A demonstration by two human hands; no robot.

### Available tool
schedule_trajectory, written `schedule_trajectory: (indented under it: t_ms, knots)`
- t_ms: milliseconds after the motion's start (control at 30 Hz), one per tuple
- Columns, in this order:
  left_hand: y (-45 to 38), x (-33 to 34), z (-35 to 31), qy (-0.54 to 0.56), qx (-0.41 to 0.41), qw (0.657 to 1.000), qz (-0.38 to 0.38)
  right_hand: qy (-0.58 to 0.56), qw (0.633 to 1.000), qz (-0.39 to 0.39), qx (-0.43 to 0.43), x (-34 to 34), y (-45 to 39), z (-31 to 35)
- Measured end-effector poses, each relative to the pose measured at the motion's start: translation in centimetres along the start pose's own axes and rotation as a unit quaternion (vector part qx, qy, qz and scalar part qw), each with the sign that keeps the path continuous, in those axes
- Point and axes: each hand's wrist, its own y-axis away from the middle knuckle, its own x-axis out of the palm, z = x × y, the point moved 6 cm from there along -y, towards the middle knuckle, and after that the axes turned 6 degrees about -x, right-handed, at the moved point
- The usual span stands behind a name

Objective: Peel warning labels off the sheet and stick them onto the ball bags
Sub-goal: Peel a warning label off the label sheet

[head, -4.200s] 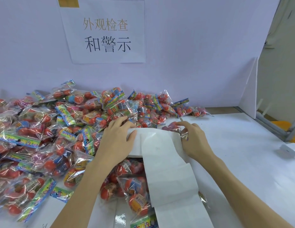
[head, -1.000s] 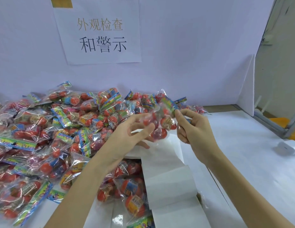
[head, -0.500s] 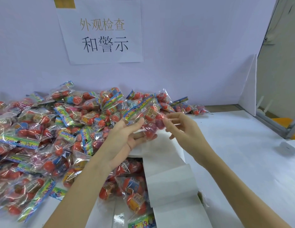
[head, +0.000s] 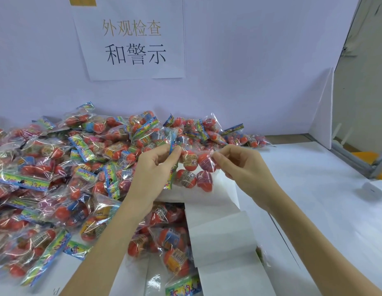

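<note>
The pile (head: pixel 64 167) of ball bags lies left of the held bag (head: pixel 193 168). The left hand (head: pixel 152 174) pinches the bag's left end between thumb and fingers; the right hand (head: pixel 242 167) pinches its right end, so its long axis runs hand to hand, level, above the label sheet (head: pixel 217 227). The sheet lies just below and nearer the person on the tabletop (head: pixel 314 199), about equally near both hands. Both wrists are raised, palms turned inward. No peeled label can be made out on either hand.

Ball bag (head: pixel 194 169) between left hand (head: pixel 155 167) and right hand (head: pixel 239 165), above label sheet (head: pixel 215 231).
</note>
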Motion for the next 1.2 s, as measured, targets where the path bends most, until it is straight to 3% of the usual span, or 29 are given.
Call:
schedule_trajectory:
  t_ms: [167,300,433,633,767,900,1000,1200]
  knots:
    - [0.2,0.3,0.6,0.007,-0.005,1.000,-0.029,-0.042,0.998,-0.045,0.027,0.2,0.2,-0.6]
    - [0.4,-0.1,1.1,0.060,-0.043,0.994,-0.078,-0.020,0.995,0.061,0.074,2.2,0.7,-0.9]
    - [0.0,0.2,1.2,0.121,-0.100,0.987,-0.036,-0.041,0.996,0.051,0.068,2.0,0.7,-0.7]
    - [0.4,1.3,0.4,0.052,-0.070,0.994,0.064,-0.051,0.989,0.119,0.070,2.2,1.0,-0.5]
    - [0.5,1.0,0.1,0.066,-0.054,0.996,0.012,-0.028,0.995,0.090,0.034,2.7,1.0,0.7]
    - [0.6,1.0,0.5,0.157,-0.097,0.983,0.016,0.061,0.997,0.049,0.007,2.3,0.8,0.8]
    - [0.6,1.1,0.4,0.182,-0.108,0.977,0.011,0.055,0.997,0.045,0.024,2.2,0.7,0.3]
    - [0.9,-0.1,-0.4,0.067,-0.001,0.995,-0.080,0.092,0.996,-0.016,0.000,1.1,0.4,-0.1]
